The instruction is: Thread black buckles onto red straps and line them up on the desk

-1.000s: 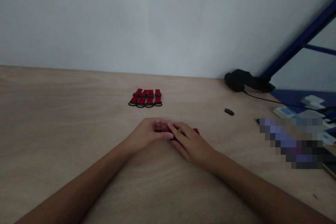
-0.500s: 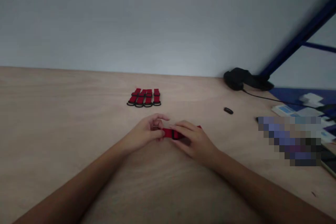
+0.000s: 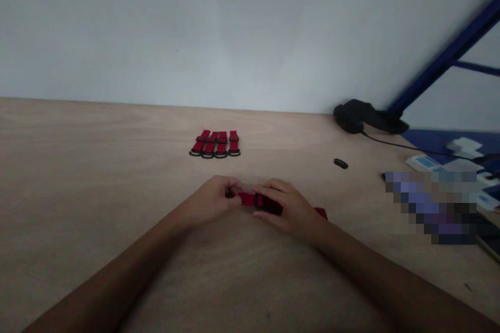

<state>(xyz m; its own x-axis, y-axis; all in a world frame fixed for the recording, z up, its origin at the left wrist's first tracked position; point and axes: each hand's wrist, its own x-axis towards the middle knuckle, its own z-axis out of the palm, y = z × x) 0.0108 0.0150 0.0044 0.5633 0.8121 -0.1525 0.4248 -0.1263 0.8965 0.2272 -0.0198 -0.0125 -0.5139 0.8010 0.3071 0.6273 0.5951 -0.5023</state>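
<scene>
The left hand [image 3: 209,203] is curled closed, pinching one end of a red fabric strap [image 3: 248,199], while the right hand [image 3: 291,209] grips the strap's middle with bent fingers, its far end poking out past that hand. The strap sits low over the wooden table [image 3: 117,166], in front of a tidy row of similar straps [image 3: 214,143]. It looks light, soft and floppy, so it will sag wherever it is unheld; the black loop [image 3: 260,200] on it seems the firmest place to take hold.
</scene>
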